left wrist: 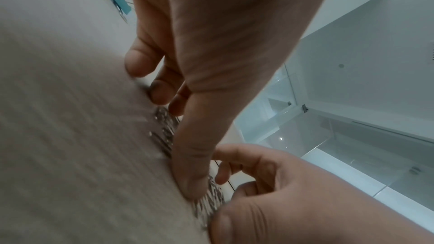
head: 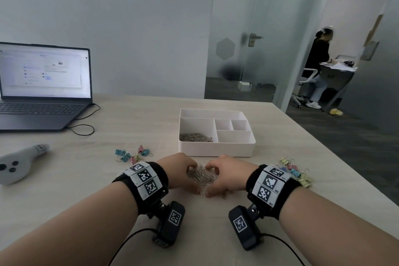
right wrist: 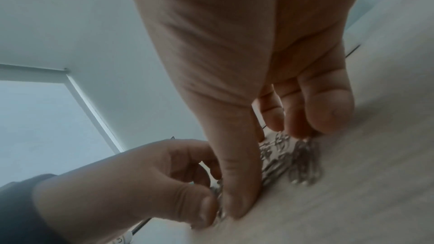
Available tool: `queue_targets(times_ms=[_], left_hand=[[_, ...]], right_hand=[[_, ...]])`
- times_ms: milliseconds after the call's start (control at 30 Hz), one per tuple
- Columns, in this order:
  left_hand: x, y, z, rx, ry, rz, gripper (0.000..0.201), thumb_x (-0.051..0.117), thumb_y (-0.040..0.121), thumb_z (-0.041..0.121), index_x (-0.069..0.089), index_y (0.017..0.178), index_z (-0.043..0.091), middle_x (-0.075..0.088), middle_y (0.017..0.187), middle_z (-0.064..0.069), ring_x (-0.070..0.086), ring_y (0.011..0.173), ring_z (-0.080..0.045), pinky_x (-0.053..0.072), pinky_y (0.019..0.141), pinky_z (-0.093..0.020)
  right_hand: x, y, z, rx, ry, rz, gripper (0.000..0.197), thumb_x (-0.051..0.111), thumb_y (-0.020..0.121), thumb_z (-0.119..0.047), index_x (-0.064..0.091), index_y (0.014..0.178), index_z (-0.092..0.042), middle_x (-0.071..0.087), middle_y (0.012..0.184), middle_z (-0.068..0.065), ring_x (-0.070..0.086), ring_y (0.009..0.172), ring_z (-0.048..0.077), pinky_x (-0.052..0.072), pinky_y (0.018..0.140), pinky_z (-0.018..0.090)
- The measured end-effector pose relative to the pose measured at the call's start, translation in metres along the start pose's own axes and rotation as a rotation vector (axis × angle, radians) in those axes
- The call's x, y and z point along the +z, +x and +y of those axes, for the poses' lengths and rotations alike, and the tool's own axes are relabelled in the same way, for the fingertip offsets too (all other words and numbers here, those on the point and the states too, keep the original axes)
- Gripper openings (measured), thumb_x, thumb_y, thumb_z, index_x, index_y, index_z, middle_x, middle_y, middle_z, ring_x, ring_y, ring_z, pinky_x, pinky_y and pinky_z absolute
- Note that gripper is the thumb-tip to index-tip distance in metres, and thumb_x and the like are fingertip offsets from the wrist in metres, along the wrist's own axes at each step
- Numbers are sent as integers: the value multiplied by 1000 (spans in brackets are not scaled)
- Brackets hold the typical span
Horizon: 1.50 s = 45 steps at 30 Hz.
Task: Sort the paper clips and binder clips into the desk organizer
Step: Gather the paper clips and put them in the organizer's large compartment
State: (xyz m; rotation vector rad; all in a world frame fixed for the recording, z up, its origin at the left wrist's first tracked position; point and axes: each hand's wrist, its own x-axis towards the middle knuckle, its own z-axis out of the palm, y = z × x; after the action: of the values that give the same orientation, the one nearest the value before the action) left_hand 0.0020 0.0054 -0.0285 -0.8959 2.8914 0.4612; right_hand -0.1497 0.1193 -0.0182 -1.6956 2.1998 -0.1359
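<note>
Head view shows the left hand [head: 180,167] and right hand [head: 224,174] with curled fingers [right wrist: 328,110] raking the loose paper clips [head: 200,177] together on the bench [head: 129,179], probably to lift them into the desk organizer [head: 216,149] nearby.

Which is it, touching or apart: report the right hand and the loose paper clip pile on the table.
Touching. The right wrist view shows the right hand with fingertips and thumb pressed into the paper clip pile; the head view agrees.

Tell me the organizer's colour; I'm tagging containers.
White, plain with no pattern. The organizer shows best in the head view.
</note>
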Motion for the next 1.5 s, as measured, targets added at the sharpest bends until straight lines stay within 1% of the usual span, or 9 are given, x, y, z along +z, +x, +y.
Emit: queue_targets(times_ms=[100,233,333,467,633,933,1033,1200,1500], left_hand=[[0,2,5,22,-38,31,48,76,70,49,70,112,27,66,98,5,61,89,-18,52,80,-31],[2,6,5,3,-79,86,46,74,76,43,68,118,26,70,108,4,64,97,-16,50,83,-27],[3,7,2,-7,-122,123,41,75,76,40,71,115,26,70,104,7,63,93,-13,46,76,-22],[3,7,1,-18,-190,136,27,75,77,36,76,102,25,71,98,9,65,90,-11,48,75,-22],[3,8,-2,-13,-210,129,16,73,78,36,76,90,26,73,90,9,66,85,-10,50,73,-22],[5,16,-7,26,-320,158,6,75,75,31,75,80,28,70,75,13,64,71,-3,46,62,-15],[5,20,-10,40,-419,171,2,76,77,28,74,77,28,69,71,11,60,60,-1,48,58,-17],[-10,28,-14,34,-588,222,4,76,79,27,74,76,24,70,71,6,63,58,-12,58,54,-27],[-64,56,-12,-42,-610,413,5,76,77,25,74,78,21,72,73,2,67,60,-19,63,63,-40]], right_hand=[[5,6,-5,-32,49,54,72,85,67,-48,61,131,-26,54,103,-7,56,85,13,42,68,24],[12,10,-5,-15,230,73,53,85,70,-37,68,119,-25,65,96,-4,67,74,16,52,55,23],[13,13,-6,4,253,92,44,84,72,-34,70,112,-22,70,102,-1,66,73,15,55,59,27],[15,16,-5,18,331,89,24,81,73,-30,71,93,-21,74,93,5,72,70,29,61,62,40],[14,15,-6,21,349,100,8,72,80,-21,68,87,-23,74,90,8,59,49,16,52,50,27],[18,24,0,34,487,117,12,64,78,-10,65,79,-21,65,69,0,62,52,18,56,54,34],[17,27,2,44,627,128,11,66,79,-4,64,81,-15,61,66,5,60,51,18,51,48,28],[-2,36,-1,13,820,184,15,60,83,7,60,81,-8,55,62,6,52,46,10,44,41,22],[-51,78,-10,16,856,326,14,63,87,-1,61,78,-12,59,66,7,54,53,15,47,46,24]])
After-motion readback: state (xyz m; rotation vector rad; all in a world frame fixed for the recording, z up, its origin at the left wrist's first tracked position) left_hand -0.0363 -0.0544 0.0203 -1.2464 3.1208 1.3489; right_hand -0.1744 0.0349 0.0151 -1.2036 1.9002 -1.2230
